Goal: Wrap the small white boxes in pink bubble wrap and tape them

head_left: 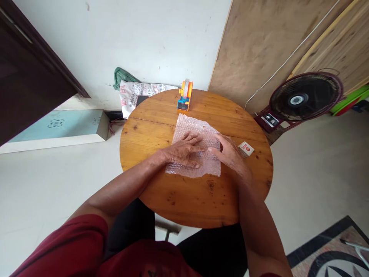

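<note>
A sheet of clear bubble wrap (198,134) lies flat on the round wooden table (184,204). My left hand (186,151) rests palm down on its middle, fingers spread. At the sheet's right edge is my right hand (229,153), thumb and fingers apart, touching or just over the wrap; I cannot tell which. To the right of that hand lies a small white box with a red mark (246,148). An orange and blue tape dispenser (185,95) with a roll of tape stands beyond the sheet, near the far edge of the table.
An electric fan (300,99) stands to the right of the table. A white printed sack (129,96) and a green bag (123,77) are against the wall behind the table. On the left is a pale blue ledge or box (54,123). A white cable (285,65) runs down the wooden panel.
</note>
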Demonstrator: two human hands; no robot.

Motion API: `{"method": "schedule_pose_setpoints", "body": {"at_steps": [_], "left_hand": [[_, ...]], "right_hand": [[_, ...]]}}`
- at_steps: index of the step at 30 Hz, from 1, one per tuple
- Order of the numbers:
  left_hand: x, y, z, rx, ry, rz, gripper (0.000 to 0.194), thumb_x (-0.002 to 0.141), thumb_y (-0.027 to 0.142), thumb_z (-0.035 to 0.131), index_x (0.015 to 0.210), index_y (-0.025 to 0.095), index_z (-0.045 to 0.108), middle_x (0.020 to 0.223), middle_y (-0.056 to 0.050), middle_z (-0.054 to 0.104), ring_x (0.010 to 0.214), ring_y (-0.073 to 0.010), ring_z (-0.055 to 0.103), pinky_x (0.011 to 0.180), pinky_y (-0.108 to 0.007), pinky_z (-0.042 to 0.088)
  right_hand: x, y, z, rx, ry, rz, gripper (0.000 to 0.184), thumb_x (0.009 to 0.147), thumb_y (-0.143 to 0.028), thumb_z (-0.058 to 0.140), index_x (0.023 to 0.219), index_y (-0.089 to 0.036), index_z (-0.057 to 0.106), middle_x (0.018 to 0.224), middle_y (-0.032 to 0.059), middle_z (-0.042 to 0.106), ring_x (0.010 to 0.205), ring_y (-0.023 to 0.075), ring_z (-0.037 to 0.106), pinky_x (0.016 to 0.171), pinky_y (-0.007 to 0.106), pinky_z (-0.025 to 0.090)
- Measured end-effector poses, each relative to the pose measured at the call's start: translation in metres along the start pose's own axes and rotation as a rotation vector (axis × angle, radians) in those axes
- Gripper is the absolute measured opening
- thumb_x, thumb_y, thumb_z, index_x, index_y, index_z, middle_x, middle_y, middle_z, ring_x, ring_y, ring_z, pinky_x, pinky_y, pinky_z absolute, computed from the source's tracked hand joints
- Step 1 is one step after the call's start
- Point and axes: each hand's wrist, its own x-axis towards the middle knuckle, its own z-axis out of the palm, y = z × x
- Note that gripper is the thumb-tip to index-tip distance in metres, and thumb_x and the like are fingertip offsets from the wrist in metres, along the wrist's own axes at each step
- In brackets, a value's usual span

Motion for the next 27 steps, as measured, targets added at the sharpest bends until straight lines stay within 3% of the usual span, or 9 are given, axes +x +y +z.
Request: {"method": "schedule_pose_setpoints", "body": {"at_steps": [6,9,12,16,21,24,27], "left_hand": [[-0.001,0.006,-0.003,0.014,-0.013,-0.016,0.083,0.081,0.068,0.068,0.152,0.03,0.047,0.169,-0.014,0.022,0.157,-0.041,0.011,0.124,-0.062,0.002],[-0.001,0.005,-0.003,0.016,-0.013,-0.002,0.082,0.081,0.067,0.068,0.151,0.03,0.048,0.169,-0.015,0.021,0.157,-0.0405,0.01,0.124,-0.063,0.003],[-0.001,0.002,-0.001,0.022,-0.028,0.011,0.082,0.081,0.065,0.068,0.152,0.031,0.046,0.169,-0.014,0.021,0.157,-0.0394,0.012,0.124,-0.063,0.002],[0.0,-0.002,0.002,0.043,-0.024,0.032,0.083,0.081,0.064,0.068,0.152,0.028,0.046,0.168,-0.015,0.023,0.157,-0.0414,0.014,0.124,-0.064,0.001],[-0.001,-0.001,0.004,0.048,-0.008,0.039,0.083,0.08,0.065,0.067,0.152,0.028,0.047,0.167,-0.017,0.027,0.156,-0.0418,0.016,0.123,-0.065,0.002],[-0.001,0.0,0.002,0.047,-0.021,0.03,0.085,0.08,0.064,0.069,0.152,0.027,0.047,0.167,-0.018,0.024,0.156,-0.0421,0.015,0.122,-0.066,0.003],[-0.002,0.001,0.001,0.039,-0.013,0.027,0.084,0.079,0.063,0.07,0.151,0.026,0.048,0.168,-0.017,0.024,0.156,-0.0422,0.015,0.122,-0.067,0.002]], "right_hand": [[-0.003,0.0,0.006,-0.039,-0.086,0.001,0.071,0.084,-0.044,0.063,0.148,-0.017,0.047,0.155,0.015,0.049,0.143,0.0351,0.045,0.118,0.055,0.035],[-0.002,-0.003,0.001,0.045,-0.075,0.011,0.068,0.085,-0.045,0.062,0.147,-0.019,0.049,0.153,0.013,0.053,0.14,0.0325,0.049,0.116,0.052,0.039],[-0.002,-0.008,-0.014,0.127,-0.092,0.036,0.06,0.087,-0.043,0.059,0.143,-0.023,0.054,0.145,0.01,0.06,0.133,0.0299,0.056,0.112,0.049,0.044],[-0.014,-0.004,-0.044,0.025,-0.106,0.034,0.049,0.089,-0.045,0.056,0.135,-0.028,0.061,0.139,0.007,0.065,0.13,0.0299,0.058,0.111,0.049,0.044],[-0.035,0.03,-0.061,-0.278,0.025,0.297,0.074,0.08,-0.05,0.064,0.144,-0.016,0.05,0.148,0.0174,0.054,0.136,0.0392,0.05,0.109,0.054,0.042],[-0.043,0.045,-0.057,-0.32,-0.038,0.455,0.061,0.079,-0.049,0.063,0.131,-0.017,0.06,0.121,0.0175,0.07,0.112,0.0394,0.065,0.09,0.051,0.051],[-0.051,0.038,-0.059,-0.13,0.077,0.519,0.049,0.075,-0.047,0.067,0.116,-0.02,0.065,0.103,0.0123,0.075,0.096,0.0342,0.069,0.083,0.046,0.053]]}}
